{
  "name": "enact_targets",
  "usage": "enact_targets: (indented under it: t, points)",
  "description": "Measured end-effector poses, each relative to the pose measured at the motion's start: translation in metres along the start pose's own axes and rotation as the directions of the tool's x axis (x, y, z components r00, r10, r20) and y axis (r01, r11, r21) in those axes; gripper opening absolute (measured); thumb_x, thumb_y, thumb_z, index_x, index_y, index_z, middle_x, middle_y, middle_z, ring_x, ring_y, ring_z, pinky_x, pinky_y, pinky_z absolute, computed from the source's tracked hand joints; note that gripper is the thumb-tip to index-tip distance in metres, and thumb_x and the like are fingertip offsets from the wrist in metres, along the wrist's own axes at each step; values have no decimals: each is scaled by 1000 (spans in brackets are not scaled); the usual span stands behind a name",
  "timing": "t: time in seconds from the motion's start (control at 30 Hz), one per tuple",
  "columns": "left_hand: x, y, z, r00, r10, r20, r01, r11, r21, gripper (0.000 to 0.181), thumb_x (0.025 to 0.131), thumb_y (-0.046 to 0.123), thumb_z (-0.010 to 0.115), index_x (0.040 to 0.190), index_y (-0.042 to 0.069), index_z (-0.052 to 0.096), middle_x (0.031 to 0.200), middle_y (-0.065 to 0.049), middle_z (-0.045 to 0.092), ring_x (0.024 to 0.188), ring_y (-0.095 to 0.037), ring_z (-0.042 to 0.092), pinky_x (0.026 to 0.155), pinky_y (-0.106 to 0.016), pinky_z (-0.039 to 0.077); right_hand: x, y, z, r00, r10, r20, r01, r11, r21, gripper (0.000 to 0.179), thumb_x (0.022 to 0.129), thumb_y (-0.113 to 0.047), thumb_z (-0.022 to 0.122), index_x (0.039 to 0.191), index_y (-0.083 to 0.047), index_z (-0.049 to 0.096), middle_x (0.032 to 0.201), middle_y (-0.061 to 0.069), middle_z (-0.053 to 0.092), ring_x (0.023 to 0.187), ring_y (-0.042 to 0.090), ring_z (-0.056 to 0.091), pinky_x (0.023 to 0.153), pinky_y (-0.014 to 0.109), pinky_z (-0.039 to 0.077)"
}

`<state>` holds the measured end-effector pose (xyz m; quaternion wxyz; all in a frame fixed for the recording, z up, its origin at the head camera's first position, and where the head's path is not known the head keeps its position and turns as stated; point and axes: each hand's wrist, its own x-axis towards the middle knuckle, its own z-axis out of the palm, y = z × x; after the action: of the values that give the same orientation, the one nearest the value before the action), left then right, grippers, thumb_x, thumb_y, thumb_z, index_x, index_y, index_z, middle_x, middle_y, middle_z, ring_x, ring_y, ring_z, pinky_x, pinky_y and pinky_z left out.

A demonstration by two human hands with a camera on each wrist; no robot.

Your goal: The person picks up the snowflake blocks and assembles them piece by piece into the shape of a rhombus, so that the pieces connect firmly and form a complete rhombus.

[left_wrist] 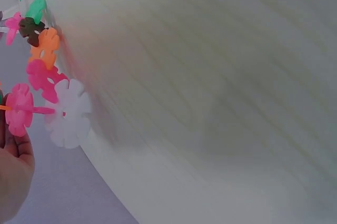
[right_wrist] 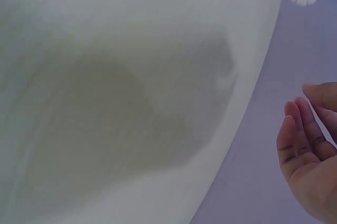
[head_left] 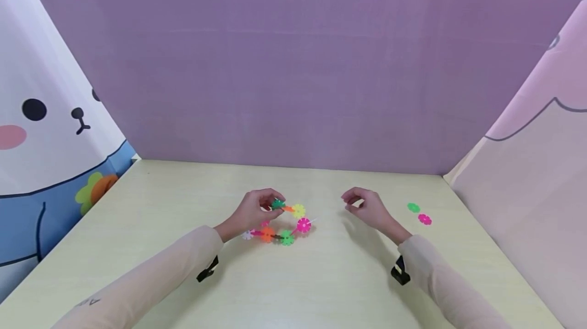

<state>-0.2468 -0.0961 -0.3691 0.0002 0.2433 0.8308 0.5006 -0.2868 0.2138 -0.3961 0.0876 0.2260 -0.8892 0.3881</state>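
My left hand (head_left: 252, 211) pinches a dark green disc (head_left: 277, 204) in a curved chain of notched, flower-shaped plastic interlocking discs. Yellow (head_left: 299, 211), pink (head_left: 303, 225), light green (head_left: 287, 238) and orange discs (head_left: 267, 234) form the chain's loop, with a gap on the right side. A white disc (left_wrist: 68, 113) slotted to pink ones shows large in the left wrist view, beside the left hand's fingers (left_wrist: 23, 148). To the right of the chain, my right hand (head_left: 369, 210) hovers over the table with loosely bent fingers and holds nothing; its palm shows in the right wrist view.
A loose green disc (head_left: 414, 208) and a loose pink disc (head_left: 424, 219) lie on the pale table (head_left: 293, 288), right of my right hand. A purple panel (head_left: 293, 74) rises behind the table, and printed cloth panels (head_left: 50, 84) stand at both sides.
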Motion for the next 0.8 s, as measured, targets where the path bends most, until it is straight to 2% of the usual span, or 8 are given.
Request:
enact_targets:
  t: [0.27, 0.37, 0.5, 0.8]
  points:
    - [1, -4, 1, 1000, -1, 9, 1, 1000, -13, 22, 81, 4, 67, 102, 3, 63, 89, -15, 64, 76, -23, 56, 63, -19, 48, -12, 41, -34, 998, 58, -30, -62, 991, -120, 21, 77, 9, 63, 97, 7, 62, 91, 21, 64, 85, 30, 62, 64, 23, 49]
    - [1, -4, 1, 1000, -1, 9, 1, 1000, -14, 22, 80, 4, 67, 102, 4, 63, 89, -15, 64, 76, -23, 56, 63, -18, 48, -17, 57, -45, 997, 63, -49, -70, 985, -155, 21, 76, 10, 62, 97, 7, 62, 92, 22, 63, 85, 32, 61, 70, 33, 52]
    - [0, -3, 1, 1000, -3, 10, 3, 1000, -13, 22, 81, 4, 66, 102, 5, 63, 91, -14, 64, 77, -23, 56, 63, -18, 48, -25, 74, -59, 995, 68, -74, -83, 973, -214, 21, 75, 11, 60, 95, 7, 62, 90, 22, 63, 84, 34, 61, 74, 47, 50]
    - [0, -1, 1, 1000, -10, 18, 11, 1000, -24, 22, 80, 2, 66, 102, 4, 63, 91, -17, 64, 76, -25, 55, 61, -18, 47, -38, 101, -86, 990, 108, -86, -130, 942, -310, 23, 72, 9, 59, 95, 9, 60, 90, 23, 63, 83, 36, 59, 77, 49, 47]
